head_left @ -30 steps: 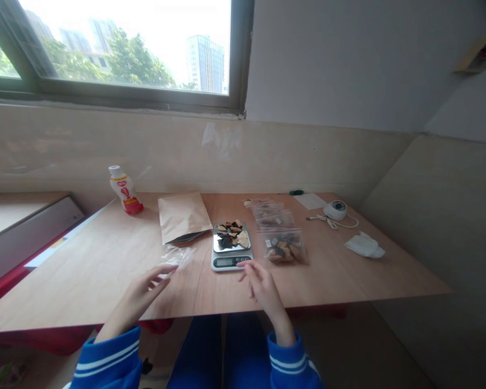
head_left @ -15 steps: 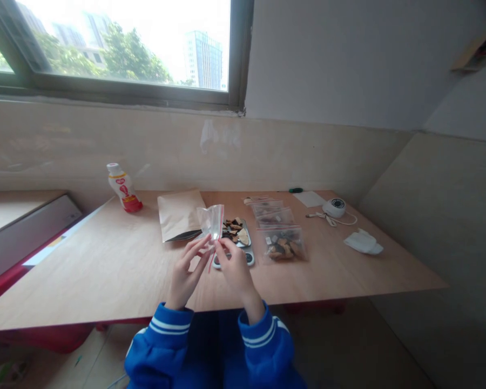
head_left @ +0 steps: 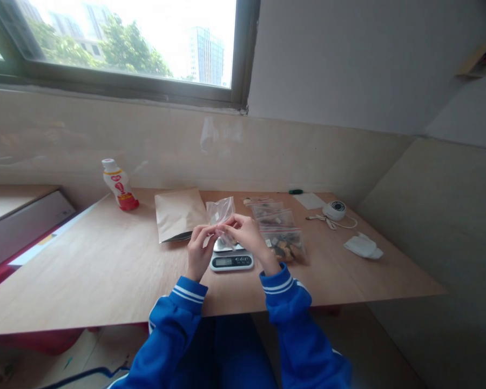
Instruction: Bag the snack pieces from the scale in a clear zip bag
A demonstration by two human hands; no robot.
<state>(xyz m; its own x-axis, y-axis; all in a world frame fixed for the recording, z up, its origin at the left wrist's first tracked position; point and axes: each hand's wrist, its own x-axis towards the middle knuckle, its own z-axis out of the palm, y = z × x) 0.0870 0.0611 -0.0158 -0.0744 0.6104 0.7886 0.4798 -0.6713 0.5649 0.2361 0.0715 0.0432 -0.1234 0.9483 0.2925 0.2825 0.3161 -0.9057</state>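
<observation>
Both forearms reach forward over the near edge of the table (head_left: 117,292), fingertips meeting above the scale (head_left: 231,262). The left hand (head_left: 200,251) points far with fingers curled; the right hand (head_left: 249,236) slants in from the right. Both pinch a clear plastic bag (head_left: 221,208), most of it standing just beyond the fingertips, with the brown pouch (head_left: 181,212) to the left and filled bags (head_left: 287,247) to the right

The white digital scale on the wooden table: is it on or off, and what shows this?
On: the white digital scale shows dark digits on its small grey display, too blurred to read surely.
</observation>
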